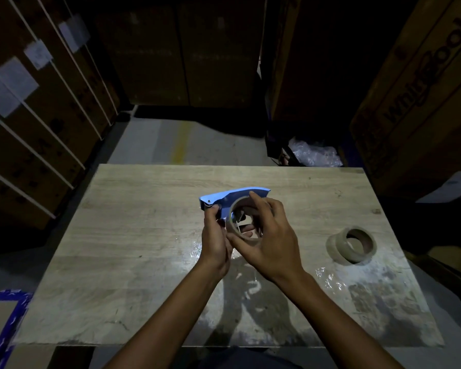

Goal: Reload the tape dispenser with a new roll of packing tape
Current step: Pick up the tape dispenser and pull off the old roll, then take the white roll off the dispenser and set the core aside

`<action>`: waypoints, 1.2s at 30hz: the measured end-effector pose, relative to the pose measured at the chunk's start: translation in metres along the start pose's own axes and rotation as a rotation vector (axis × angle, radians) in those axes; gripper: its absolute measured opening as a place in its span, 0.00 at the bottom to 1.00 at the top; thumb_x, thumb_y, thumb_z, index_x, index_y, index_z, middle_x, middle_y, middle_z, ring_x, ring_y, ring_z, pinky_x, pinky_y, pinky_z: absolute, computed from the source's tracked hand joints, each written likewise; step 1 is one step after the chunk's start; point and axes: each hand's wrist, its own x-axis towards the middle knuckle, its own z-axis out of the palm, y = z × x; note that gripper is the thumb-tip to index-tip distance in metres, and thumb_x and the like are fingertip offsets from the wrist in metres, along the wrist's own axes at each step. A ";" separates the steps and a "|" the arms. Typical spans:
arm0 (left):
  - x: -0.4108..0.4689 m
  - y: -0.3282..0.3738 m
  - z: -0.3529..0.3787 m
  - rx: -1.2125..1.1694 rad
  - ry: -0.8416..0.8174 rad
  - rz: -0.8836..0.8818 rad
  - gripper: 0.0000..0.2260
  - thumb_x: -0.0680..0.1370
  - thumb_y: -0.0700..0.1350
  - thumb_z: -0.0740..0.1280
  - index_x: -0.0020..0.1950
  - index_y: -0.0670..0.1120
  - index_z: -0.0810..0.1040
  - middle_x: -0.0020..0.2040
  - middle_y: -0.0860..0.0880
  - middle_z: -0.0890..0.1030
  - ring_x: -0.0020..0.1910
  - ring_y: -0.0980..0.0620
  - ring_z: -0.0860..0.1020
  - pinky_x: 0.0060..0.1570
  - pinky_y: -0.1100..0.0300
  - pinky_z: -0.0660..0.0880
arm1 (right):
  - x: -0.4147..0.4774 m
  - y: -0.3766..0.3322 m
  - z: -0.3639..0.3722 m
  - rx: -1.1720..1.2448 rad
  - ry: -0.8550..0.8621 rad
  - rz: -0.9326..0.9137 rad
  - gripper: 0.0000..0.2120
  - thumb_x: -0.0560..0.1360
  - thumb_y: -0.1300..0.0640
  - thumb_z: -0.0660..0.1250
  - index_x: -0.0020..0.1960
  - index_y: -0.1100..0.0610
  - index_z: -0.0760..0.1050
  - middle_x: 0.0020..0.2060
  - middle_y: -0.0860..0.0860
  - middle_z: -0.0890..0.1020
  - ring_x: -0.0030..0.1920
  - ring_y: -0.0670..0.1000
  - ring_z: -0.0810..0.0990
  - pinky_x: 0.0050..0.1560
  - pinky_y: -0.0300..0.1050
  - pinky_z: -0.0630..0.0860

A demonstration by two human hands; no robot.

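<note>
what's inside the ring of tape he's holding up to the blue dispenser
Through the tape ring show pale spokes of the dispenser hub and left hand fingertips. The right hand covers the ring's right side.

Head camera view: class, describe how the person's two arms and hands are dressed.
Both forearms are bare to the bottom edge of the picture, no sleeves showing. The left hand and right hand wear no gloves. No watch, ring or bracelet shows in this dim light.

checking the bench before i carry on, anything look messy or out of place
Mostly in order. Two oddities: crumpled clear film lies loose on the wooden table near the front right, and the spare tape rolls sit leaning rather than flat. The left hand and right hand hold the blue dispenser.
</note>
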 end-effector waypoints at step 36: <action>0.118 -0.130 -0.096 0.308 0.272 -0.307 0.30 0.70 0.64 0.61 0.59 0.42 0.79 0.55 0.35 0.84 0.51 0.36 0.83 0.50 0.44 0.80 | -0.021 0.068 0.057 1.317 0.124 1.256 0.33 0.63 0.39 0.68 0.63 0.56 0.75 0.49 0.57 0.80 0.42 0.53 0.79 0.33 0.41 0.75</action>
